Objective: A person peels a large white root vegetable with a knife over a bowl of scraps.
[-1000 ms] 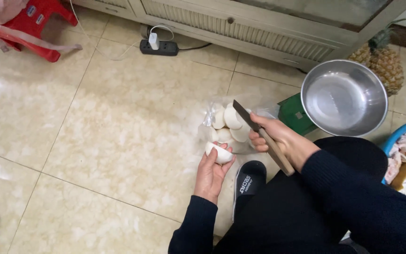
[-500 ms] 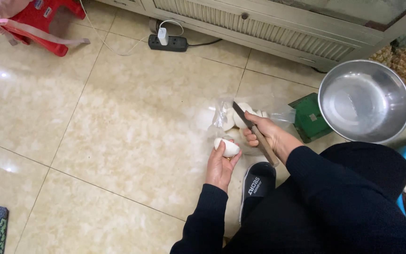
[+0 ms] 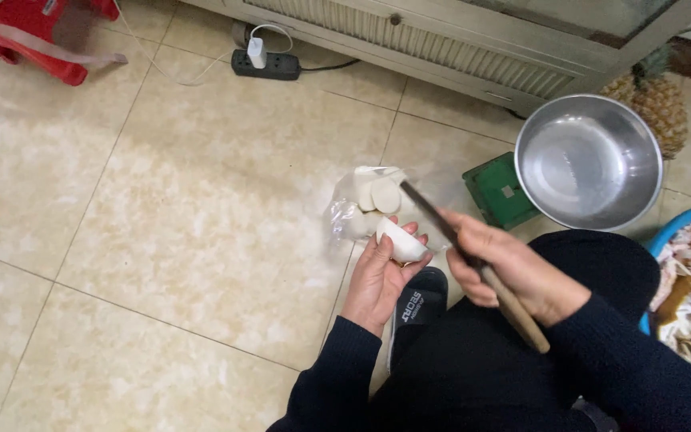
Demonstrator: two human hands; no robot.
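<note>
left hand (image 3: 377, 276) holds white piece (image 3: 401, 242), right hand (image 3: 513, 272) knife (image 3: 449, 236)

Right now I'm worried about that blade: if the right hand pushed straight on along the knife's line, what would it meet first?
Probably the white pieces in the clear bag on the floor, just beyond the knife tip held by the right hand. The white chunk in the left hand sits just beside that line; depth is unclear.

Tiled floor (image 3: 161, 240), perhaps under steel bowl (image 3: 588, 162)

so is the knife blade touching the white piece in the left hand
Cannot tell. In the head view the knife blade passes just right of the white piece held by the left hand, but motion blur hides whether there is contact or a gap.
</note>
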